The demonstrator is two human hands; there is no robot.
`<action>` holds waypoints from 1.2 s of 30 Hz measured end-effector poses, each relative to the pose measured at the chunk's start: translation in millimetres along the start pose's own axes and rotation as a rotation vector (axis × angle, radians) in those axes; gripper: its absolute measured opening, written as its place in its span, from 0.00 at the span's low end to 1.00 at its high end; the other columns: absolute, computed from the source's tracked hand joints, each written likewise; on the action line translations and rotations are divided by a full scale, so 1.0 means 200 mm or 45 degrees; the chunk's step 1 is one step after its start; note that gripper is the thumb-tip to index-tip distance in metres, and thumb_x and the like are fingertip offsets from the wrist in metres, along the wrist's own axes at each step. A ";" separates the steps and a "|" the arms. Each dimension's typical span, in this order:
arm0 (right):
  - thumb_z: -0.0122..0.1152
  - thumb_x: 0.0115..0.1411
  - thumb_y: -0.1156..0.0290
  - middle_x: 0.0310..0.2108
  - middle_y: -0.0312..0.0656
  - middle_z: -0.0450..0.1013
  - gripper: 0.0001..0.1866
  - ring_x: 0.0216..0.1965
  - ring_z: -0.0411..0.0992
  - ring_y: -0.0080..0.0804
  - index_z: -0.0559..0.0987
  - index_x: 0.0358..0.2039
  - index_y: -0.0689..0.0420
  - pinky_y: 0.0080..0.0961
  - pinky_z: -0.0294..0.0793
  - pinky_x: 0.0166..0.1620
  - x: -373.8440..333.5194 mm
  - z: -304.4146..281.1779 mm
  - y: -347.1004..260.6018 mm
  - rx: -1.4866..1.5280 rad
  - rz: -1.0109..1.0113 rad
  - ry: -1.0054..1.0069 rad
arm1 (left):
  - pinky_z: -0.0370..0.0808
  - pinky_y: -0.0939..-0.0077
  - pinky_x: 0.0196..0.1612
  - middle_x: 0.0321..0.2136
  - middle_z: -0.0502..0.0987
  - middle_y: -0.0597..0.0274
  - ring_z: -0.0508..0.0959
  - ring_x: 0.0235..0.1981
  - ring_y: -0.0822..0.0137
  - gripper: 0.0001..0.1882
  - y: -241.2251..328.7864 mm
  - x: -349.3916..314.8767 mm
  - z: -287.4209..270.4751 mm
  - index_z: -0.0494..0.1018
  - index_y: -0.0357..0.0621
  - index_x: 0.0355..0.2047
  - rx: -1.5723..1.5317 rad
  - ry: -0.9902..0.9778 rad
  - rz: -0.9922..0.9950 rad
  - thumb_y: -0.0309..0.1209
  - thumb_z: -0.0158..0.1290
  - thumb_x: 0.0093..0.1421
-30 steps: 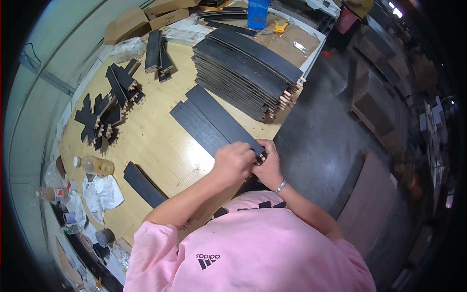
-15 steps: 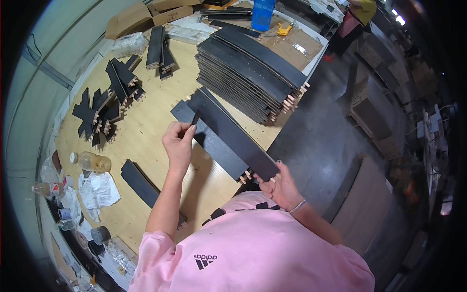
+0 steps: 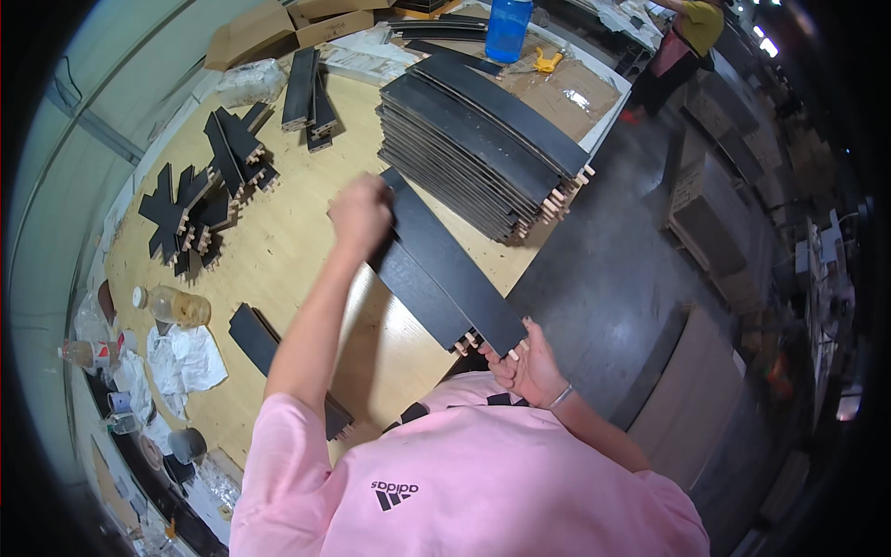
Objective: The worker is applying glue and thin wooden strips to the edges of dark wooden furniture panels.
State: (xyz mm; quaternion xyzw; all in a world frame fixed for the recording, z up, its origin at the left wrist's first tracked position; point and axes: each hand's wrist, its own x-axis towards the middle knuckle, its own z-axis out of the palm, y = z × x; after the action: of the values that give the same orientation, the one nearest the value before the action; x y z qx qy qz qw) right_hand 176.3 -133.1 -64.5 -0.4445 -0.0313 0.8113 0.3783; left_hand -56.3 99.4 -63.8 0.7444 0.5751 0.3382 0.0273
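Two long black boards with pale wooden dowels at their near ends lie side by side, angled across the table's front edge. My right hand [image 3: 531, 369] grips the near end of the right-hand black board [image 3: 457, 265], fingers beneath it beside the dowels. Against its left side rests the other black board [image 3: 413, 290]. My left hand [image 3: 362, 215] is at the far end of the boards, curled closed and blurred. Its fingertips are hidden, and whatever they hold does not show.
A tall stack of black boards with dowels [image 3: 473, 139] stands just beyond. Smaller black pieces [image 3: 176, 209] lie heaped at left. A blue bottle [image 3: 508, 32], a yellow clamp-like tool [image 3: 548, 60] and a bottle of yellowish liquid [image 3: 176, 306] are on the table [image 3: 288, 251]. Another person [image 3: 682, 51] stands far right.
My left hand, which pinched a thin dark strip over the boards, has moved away from me to their far end. The right-hand board has shifted slightly toward me, with my right hand still on it.
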 end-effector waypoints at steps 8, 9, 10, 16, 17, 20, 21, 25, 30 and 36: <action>0.28 0.66 0.37 0.21 0.37 0.65 0.41 0.19 0.58 0.27 0.75 0.36 0.67 0.25 0.57 0.23 0.01 0.05 0.01 0.037 -0.023 0.168 | 0.74 0.57 0.31 0.25 0.74 0.54 0.77 0.29 0.50 0.02 0.28 -0.33 -0.03 0.74 0.43 0.22 -0.225 -0.177 0.373 0.23 0.54 0.45; 0.28 0.66 0.37 0.21 0.37 0.65 0.41 0.19 0.58 0.27 0.75 0.36 0.67 0.25 0.57 0.23 0.02 0.04 0.01 0.038 -0.015 0.171 | 0.74 0.57 0.31 0.25 0.75 0.55 0.77 0.29 0.51 0.03 0.36 -0.38 -0.09 0.74 0.44 0.21 -0.321 -0.337 0.419 0.22 0.54 0.44; 0.28 0.66 0.37 0.21 0.37 0.65 0.41 0.19 0.58 0.27 0.75 0.36 0.67 0.25 0.57 0.23 0.02 0.03 0.00 0.055 0.009 0.146 | 0.74 0.57 0.31 0.25 0.75 0.55 0.77 0.29 0.51 0.03 0.34 -0.37 -0.08 0.74 0.44 0.21 -0.321 -0.336 0.409 0.22 0.54 0.44; 0.28 0.66 0.38 0.23 0.38 0.66 0.39 0.20 0.59 0.28 0.75 0.37 0.66 0.27 0.57 0.24 0.00 0.04 0.00 0.007 -0.019 0.083 | 0.74 0.58 0.32 0.24 0.76 0.52 0.78 0.29 0.51 0.04 0.04 -0.06 -0.02 0.75 0.43 0.21 -0.063 -0.020 0.053 0.21 0.51 0.47; 0.27 0.66 0.38 0.21 0.37 0.65 0.40 0.20 0.59 0.28 0.75 0.36 0.66 0.26 0.57 0.23 0.01 0.05 0.00 -0.003 -0.027 0.119 | 0.74 0.58 0.31 0.24 0.76 0.53 0.77 0.29 0.51 0.04 0.09 -0.12 -0.02 0.75 0.43 0.21 -0.129 -0.042 0.157 0.20 0.52 0.45; 0.27 0.66 0.38 0.22 0.38 0.65 0.40 0.20 0.60 0.28 0.75 0.37 0.67 0.27 0.59 0.23 0.02 0.02 0.01 0.019 -0.008 0.101 | 0.74 0.60 0.32 0.23 0.75 0.56 0.77 0.29 0.52 0.02 0.30 -0.30 -0.09 0.75 0.44 0.21 -0.326 -0.319 0.408 0.22 0.55 0.46; 0.27 0.66 0.38 0.22 0.38 0.65 0.40 0.20 0.60 0.28 0.75 0.37 0.67 0.27 0.59 0.23 0.01 0.02 0.01 0.030 -0.013 0.106 | 0.75 0.60 0.32 0.24 0.76 0.56 0.77 0.30 0.52 0.01 0.33 -0.30 -0.13 0.76 0.43 0.22 -0.323 -0.421 0.418 0.24 0.57 0.47; 0.33 0.68 0.42 0.25 0.41 0.68 0.32 0.21 0.62 0.29 0.73 0.39 0.60 0.28 0.62 0.25 -0.04 -0.02 0.02 0.013 -0.074 0.068 | 0.74 0.72 0.32 0.25 0.78 0.56 0.79 0.26 0.65 0.05 0.04 -0.19 -0.14 0.75 0.37 0.30 -0.572 -0.248 -0.326 0.26 0.58 0.56; 0.38 0.68 0.41 0.22 0.43 0.69 0.30 0.19 0.64 0.30 0.72 0.36 0.58 0.28 0.64 0.22 -0.06 -0.05 0.03 0.108 -0.188 0.096 | 0.70 0.79 0.30 0.20 0.74 0.64 0.73 0.24 0.78 0.05 -0.07 -0.28 -0.13 0.72 0.37 0.28 -0.759 -0.172 -0.490 0.24 0.56 0.59; 0.51 0.68 0.55 0.23 0.44 0.71 0.18 0.18 0.68 0.28 0.72 0.35 0.61 0.25 0.69 0.21 0.00 0.02 -0.01 -0.045 -0.430 0.070 | 0.67 0.81 0.28 0.20 0.72 0.68 0.69 0.22 0.78 0.06 -0.07 -0.37 -0.12 0.72 0.37 0.27 -0.815 0.037 -0.585 0.25 0.57 0.59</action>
State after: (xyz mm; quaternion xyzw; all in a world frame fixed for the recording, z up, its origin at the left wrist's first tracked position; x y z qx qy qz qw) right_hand 174.3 -130.5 -60.9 -0.4615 -0.1093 0.7232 0.5021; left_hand -89.0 30.8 -85.5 0.5454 0.5923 0.4961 0.3250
